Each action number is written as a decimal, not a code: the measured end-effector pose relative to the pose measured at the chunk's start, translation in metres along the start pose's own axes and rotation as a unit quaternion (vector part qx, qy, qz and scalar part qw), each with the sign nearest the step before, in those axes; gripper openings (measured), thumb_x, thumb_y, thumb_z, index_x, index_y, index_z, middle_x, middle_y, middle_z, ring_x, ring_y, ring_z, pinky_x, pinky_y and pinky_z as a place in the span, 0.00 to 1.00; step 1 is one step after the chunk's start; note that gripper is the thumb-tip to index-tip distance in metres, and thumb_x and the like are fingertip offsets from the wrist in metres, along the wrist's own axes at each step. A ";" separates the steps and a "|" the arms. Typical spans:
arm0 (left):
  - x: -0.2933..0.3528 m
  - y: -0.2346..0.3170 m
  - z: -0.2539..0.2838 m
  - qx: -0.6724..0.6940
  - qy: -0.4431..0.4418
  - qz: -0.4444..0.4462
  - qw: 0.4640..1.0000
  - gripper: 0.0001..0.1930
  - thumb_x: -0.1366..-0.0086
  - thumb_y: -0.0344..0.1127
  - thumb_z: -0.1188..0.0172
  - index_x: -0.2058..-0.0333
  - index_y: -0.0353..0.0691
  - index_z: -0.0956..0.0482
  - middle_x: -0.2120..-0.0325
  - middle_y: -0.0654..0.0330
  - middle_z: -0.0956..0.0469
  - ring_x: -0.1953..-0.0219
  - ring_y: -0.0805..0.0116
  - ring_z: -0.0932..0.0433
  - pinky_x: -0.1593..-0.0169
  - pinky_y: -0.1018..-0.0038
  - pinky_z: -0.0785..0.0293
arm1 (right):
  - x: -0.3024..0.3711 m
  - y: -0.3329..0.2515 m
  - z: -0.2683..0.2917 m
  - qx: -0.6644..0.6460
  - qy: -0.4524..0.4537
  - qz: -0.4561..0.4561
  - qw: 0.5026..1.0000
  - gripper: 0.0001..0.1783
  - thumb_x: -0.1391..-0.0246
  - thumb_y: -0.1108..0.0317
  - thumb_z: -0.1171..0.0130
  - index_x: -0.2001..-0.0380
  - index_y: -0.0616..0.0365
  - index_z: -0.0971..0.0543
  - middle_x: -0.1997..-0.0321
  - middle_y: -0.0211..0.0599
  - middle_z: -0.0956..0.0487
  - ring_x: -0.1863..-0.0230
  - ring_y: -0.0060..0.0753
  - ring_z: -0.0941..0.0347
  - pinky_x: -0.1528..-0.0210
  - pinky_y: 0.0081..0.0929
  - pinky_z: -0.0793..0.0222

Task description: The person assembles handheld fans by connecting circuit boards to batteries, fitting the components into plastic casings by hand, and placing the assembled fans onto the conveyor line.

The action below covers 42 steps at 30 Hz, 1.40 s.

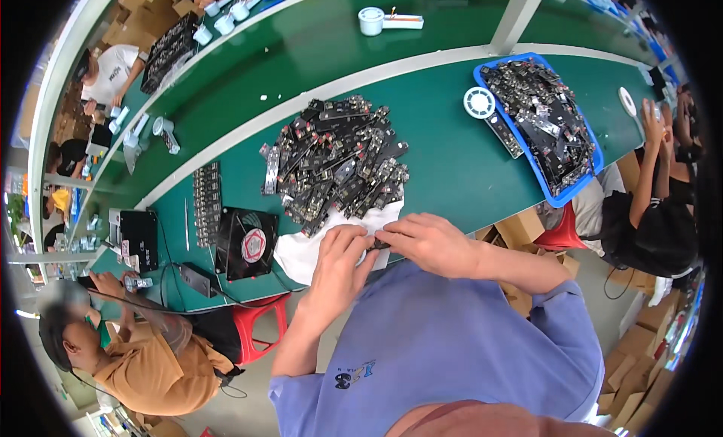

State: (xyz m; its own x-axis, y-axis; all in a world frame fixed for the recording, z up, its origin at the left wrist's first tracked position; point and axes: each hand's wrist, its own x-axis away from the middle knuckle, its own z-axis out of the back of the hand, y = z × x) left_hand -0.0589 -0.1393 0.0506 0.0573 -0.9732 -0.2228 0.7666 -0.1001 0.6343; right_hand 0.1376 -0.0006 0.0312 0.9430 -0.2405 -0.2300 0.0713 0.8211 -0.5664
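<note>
My left hand [343, 262] and my right hand [431, 245] meet at the table's near edge. Pinched between their fingers is a small dark circuit board [379, 244], mostly covered by the fingertips. Under and beside my left hand lies a white cloth or sheet [297, 254]. Just beyond both hands rises a loose pile of black circuit boards [339, 158], its near edge resting on the white sheet.
A blue tray [539, 188] heaped with boards stands at the right, a white round-headed device [479, 103] beside it. At the left are a black fan [247, 245], a row of boards [206, 204] and cables. People work on both sides.
</note>
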 end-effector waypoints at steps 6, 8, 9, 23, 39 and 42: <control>-0.013 -0.002 0.007 0.023 -0.064 0.017 0.998 0.13 0.41 0.25 0.28 0.58 0.33 0.19 0.57 0.52 0.20 0.49 0.47 0.24 0.44 0.56 0.28 | 0.003 0.002 -0.008 -0.024 0.038 -0.020 0.999 0.22 0.37 0.68 0.34 0.43 0.66 0.20 0.42 0.51 0.17 0.45 0.52 0.18 0.42 0.44 0.22; -0.020 0.004 0.008 0.023 -0.070 0.040 0.996 0.15 0.41 0.25 0.27 0.56 0.32 0.19 0.56 0.48 0.18 0.50 0.47 0.22 0.43 0.57 0.27 | 0.006 0.002 -0.005 -0.019 0.037 -0.014 0.999 0.22 0.38 0.69 0.35 0.42 0.67 0.21 0.42 0.52 0.17 0.44 0.54 0.19 0.41 0.44 0.22; -0.019 0.003 0.007 0.015 -0.067 0.041 0.997 0.17 0.40 0.26 0.27 0.53 0.32 0.19 0.55 0.47 0.18 0.49 0.46 0.22 0.42 0.58 0.26 | 0.007 0.004 -0.002 -0.009 0.036 -0.004 0.999 0.22 0.38 0.70 0.37 0.42 0.69 0.21 0.42 0.53 0.18 0.43 0.55 0.19 0.40 0.45 0.23; -0.014 0.009 0.009 -0.050 -0.081 0.039 0.995 0.13 0.40 0.27 0.28 0.57 0.31 0.17 0.55 0.48 0.16 0.49 0.45 0.21 0.43 0.56 0.27 | -0.005 -0.009 0.002 0.069 -0.088 -0.014 0.994 0.30 0.48 0.75 0.40 0.39 0.70 0.25 0.46 0.50 0.18 0.43 0.49 0.19 0.46 0.44 0.21; 0.010 0.001 -0.005 -0.099 0.193 -0.143 0.966 0.21 0.48 0.22 0.26 0.54 0.41 0.15 0.55 0.59 0.16 0.49 0.53 0.17 0.49 0.62 0.21 | -0.176 0.052 0.096 0.019 0.123 -0.075 0.989 0.16 0.44 0.77 0.35 0.51 0.67 0.16 0.61 0.56 0.14 0.58 0.62 0.16 0.54 0.49 0.21; 0.019 -0.021 -0.023 -0.081 0.161 -0.098 0.979 0.20 0.46 0.23 0.26 0.53 0.40 0.15 0.54 0.58 0.17 0.48 0.53 0.17 0.49 0.62 0.22 | -0.236 0.103 0.067 0.021 0.170 -0.109 0.979 0.17 0.44 0.75 0.34 0.50 0.64 0.14 0.60 0.57 0.14 0.58 0.61 0.16 0.53 0.48 0.22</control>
State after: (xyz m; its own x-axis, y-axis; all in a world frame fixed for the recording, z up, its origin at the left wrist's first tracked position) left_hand -0.0595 -0.1509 0.0161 0.0782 -0.8202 -0.5667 0.8733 -0.2179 0.4357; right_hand -0.0556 0.1758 0.0804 0.7420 -0.5646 -0.3615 0.2790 0.7503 -0.5993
